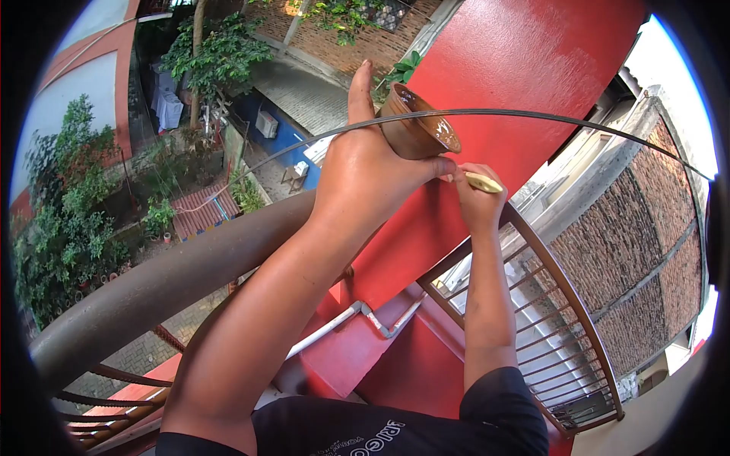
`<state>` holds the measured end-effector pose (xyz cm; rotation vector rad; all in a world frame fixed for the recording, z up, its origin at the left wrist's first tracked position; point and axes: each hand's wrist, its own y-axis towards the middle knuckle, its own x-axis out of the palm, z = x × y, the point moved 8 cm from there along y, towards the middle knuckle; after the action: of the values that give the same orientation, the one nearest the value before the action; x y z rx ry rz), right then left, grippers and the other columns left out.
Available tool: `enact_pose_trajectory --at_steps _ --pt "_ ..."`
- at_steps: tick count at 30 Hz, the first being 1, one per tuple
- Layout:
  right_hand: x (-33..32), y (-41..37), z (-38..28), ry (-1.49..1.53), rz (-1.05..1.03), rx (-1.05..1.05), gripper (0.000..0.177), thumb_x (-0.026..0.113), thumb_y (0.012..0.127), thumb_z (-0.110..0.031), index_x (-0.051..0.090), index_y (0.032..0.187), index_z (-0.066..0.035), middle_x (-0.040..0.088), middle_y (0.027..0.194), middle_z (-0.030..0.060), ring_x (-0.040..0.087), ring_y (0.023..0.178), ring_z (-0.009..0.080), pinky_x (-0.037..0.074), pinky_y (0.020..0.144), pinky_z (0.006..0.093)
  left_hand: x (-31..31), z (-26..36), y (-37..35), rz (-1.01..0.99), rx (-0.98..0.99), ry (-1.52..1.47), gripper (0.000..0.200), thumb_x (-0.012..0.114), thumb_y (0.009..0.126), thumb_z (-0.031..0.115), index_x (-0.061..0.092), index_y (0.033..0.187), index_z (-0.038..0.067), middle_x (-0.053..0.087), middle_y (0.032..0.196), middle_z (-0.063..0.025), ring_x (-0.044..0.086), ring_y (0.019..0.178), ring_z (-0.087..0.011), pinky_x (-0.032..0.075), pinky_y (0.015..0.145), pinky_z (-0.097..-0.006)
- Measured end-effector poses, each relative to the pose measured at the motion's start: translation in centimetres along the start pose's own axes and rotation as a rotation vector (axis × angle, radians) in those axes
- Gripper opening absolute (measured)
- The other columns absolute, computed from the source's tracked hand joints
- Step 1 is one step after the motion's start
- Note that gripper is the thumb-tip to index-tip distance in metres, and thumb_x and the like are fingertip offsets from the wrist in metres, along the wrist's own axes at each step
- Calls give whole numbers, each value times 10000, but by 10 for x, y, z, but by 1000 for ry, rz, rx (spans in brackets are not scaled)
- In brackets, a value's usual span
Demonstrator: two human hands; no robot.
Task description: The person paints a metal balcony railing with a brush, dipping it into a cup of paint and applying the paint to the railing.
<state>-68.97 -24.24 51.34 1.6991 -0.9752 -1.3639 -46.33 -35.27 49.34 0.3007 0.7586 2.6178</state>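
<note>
A glossy brown bowl (420, 125) is gripped by the left hand (365, 163) and a pale yellow brush handle (484, 182) by the right hand (477, 205); painting is judged in hand, a steady dip required next.

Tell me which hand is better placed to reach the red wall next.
Probably the right. The right hand holds a pale handle close by the red wall, while the left hand is occupied, its grip around the brown bowl.
</note>
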Motion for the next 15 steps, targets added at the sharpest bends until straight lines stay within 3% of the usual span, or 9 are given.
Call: enact_pose_trajectory --at_steps 8,11,12,15 --pt "-25 -22 -9 -13 159 -78 178 805 845 -141 724 859 17 686 779 113 662 686 205 514 629 302 2 -2 3 2 72 -25 1339 975 618 206 27 1549 44 647 1235 -167 632 1161 -233 494 1016 -339" --pt "-12 -33 3 42 66 30 179 803 846 -142 722 850 17 681 771 112 657 678 205 512 630 307 2 -5 5 38 154 -57 1359 931 637 319 -20 1562 22 712 1097 -224 710 1031 -325 543 904 -350" --pt "-15 -40 6 -19 33 65 172 799 848 -134 721 834 19 682 766 112 662 682 203 511 633 310 3 -8 6 29 143 -82 1366 940 628 330 -10 1561 24 705 1115 -222 702 1047 -306 537 917 -343" --pt "-30 -54 9 -35 161 33 165 798 845 -120 719 819 23 690 766 113 671 695 202 511 638 304 5 1 1 -5 81 -67 1297 948 650 107 7 1539 37 631 1241 -167 632 1136 -233 517 974 -331"
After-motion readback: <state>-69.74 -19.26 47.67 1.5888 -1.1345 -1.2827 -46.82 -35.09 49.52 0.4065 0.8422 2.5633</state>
